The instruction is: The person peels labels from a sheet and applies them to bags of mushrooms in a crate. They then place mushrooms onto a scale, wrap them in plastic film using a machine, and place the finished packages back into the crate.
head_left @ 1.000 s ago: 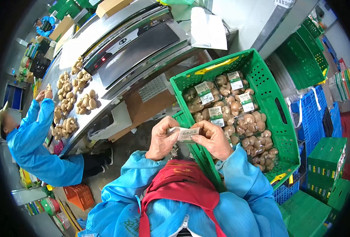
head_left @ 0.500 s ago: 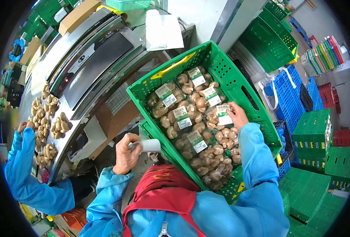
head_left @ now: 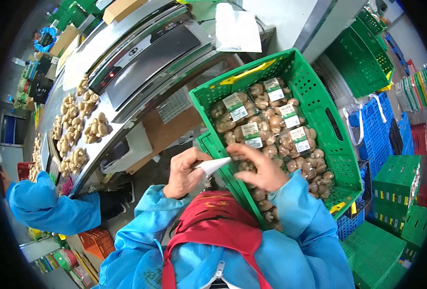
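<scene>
My left hand (head_left: 187,172) is closed around a white paper roll or strip (head_left: 212,165), whose narrow end points right toward the crate. Just past that end, my right hand (head_left: 261,168) has its fingers apart, thumb and forefinger on either side of the tip. It hangs over the near left part of a green crate (head_left: 298,65) and hides some of the packs. Inside the crate lie clear packs of brown mushrooms (head_left: 273,120). Several packs at the far side carry a white and green label (head_left: 300,138); nearer packs (head_left: 314,168) show none.
To the left, a metal bench holds loose mushroom clusters (head_left: 71,125) beside a wrapping machine (head_left: 151,53). A co-worker in a blue sleeve (head_left: 49,202) stands there. White sheets (head_left: 237,31) lie at the bench's far end. Stacked green crates (head_left: 392,188) stand at right.
My right hand has left a labelled pack and moved left to the white paper's end. My left hand has turned the paper. The whole view has shifted, and the co-worker's arm has moved.
</scene>
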